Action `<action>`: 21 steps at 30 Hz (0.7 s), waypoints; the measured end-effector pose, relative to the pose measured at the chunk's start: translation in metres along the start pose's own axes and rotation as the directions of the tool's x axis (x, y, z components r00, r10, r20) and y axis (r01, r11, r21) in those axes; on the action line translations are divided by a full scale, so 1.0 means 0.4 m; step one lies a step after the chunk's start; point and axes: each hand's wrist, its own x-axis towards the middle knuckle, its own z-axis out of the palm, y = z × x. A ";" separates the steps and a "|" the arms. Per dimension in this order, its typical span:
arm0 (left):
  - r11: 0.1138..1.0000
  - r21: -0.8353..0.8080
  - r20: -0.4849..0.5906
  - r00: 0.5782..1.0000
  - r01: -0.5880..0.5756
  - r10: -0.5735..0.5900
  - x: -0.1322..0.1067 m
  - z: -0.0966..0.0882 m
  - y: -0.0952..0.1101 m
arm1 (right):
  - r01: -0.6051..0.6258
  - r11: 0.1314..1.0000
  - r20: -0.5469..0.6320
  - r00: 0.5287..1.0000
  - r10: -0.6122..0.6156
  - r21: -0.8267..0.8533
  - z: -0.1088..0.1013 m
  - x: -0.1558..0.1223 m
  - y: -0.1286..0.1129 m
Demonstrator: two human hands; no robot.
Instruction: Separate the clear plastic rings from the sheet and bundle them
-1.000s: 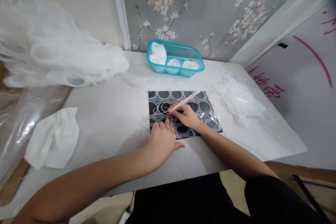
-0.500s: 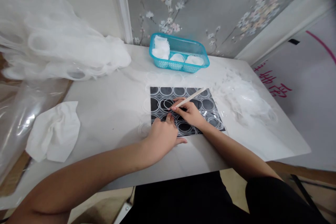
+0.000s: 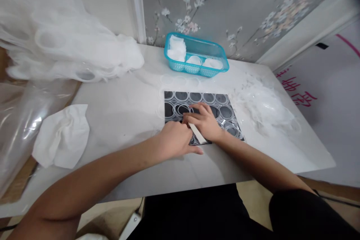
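Note:
A dark rectangular sheet (image 3: 168, 109) lies on the white table, covered with clear film patterned in white rings. My right hand (image 3: 206, 122) rests over its middle, gripping a pale flat stick (image 3: 197, 134) that slants toward the table's front edge. Loose white rings (image 3: 182, 109) lie on the sheet just left of my right fingertips. My left hand (image 3: 177, 137) presses at the sheet's front edge, its fingertips touching or close to my right fingers. The left thumb sticks out to the right, apart from the other fingers, which are partly hidden; nothing shows in that hand.
A blue plastic basket (image 3: 222, 49) holding stacks of white discs (image 3: 194, 60) stands at the back. Crumpled clear film (image 3: 264, 108) lies right. A big heap of white ring-cut film (image 3: 64, 45), clear plastic (image 3: 30, 120) and a crumpled white cloth or paper (image 3: 63, 135) are at left.
The stick has swung in my right hand: its free end pointed up and right, now toward the front. My right fingers have spread over the sheet. My left fingers have curled in closer.

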 end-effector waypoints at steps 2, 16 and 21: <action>1.000 0.002 0.009 1.000 -0.013 0.013 0.004 0.002 -0.005 | -0.180 0.984 -0.198 0.964 0.177 0.000 -0.017 0.053 0.060; 0.996 0.083 -0.084 0.996 0.041 -0.034 -0.035 0.022 0.033 | -0.233 0.872 -0.347 0.849 0.398 0.431 -0.029 0.145 0.062; 0.995 0.092 -0.052 0.998 0.030 -0.025 -0.034 0.040 0.042 | -0.227 0.837 -0.594 0.614 0.520 0.497 -0.066 0.170 0.114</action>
